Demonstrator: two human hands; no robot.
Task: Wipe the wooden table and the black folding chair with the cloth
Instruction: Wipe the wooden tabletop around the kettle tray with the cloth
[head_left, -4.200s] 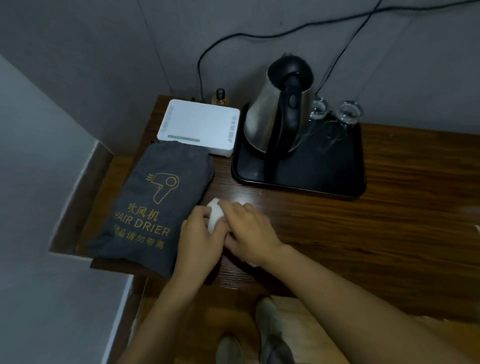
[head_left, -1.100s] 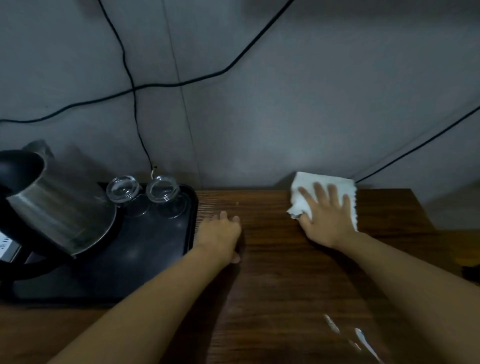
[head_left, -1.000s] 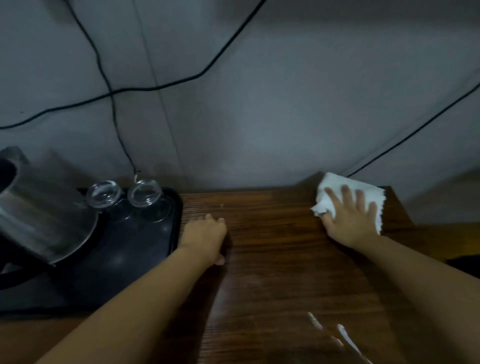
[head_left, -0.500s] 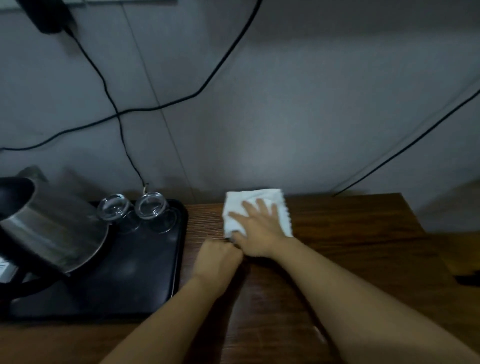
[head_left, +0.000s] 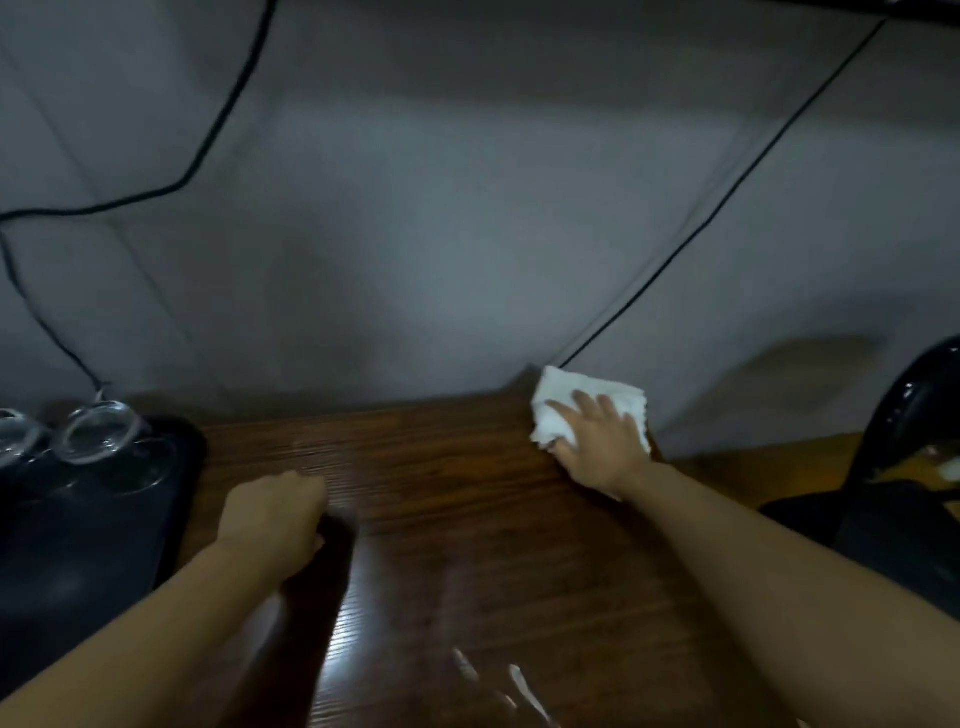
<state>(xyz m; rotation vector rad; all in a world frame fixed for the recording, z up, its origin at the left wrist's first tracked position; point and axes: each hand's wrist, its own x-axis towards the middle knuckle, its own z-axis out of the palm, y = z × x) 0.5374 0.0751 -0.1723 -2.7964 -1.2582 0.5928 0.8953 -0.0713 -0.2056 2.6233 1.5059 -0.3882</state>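
Stage: the wooden table (head_left: 467, 545) is being wiped; the work is judged to be in its middle part, with the chair not yet reached.

Cloth: a white folded cloth (head_left: 558, 410) is pressed flat on the table's far right corner, against the wall and just beside the right edge.

Right hand: the right hand (head_left: 597, 447) is laid palm-down on the cloth with fingers spread; the cloth is pinned under the palm and fingers, not pinched or bunched.

Left hand: the left hand (head_left: 272, 514) is rested on the table near the black tray (head_left: 171, 519), fingers curled loosely inward; nothing is seen to be held in it, and it appears to be used as a brace.

Table surface: a sheen is seen across the middle and near part of the top, which may be damp from wiping or only reflected light; it cannot be told which. Pale streaks (head_left: 514, 686) are seen near the front edge.

Left undone on the table: the part under the tray, with its upturned glasses (head_left: 98, 434), is covered and is judged unwiped.

Chair: the black folding chair (head_left: 904, 467) is seen at the right, beside the table, apart from both hands, and is judged still to be wiped.

Remaining: the rest of the table top, then the whole chair.
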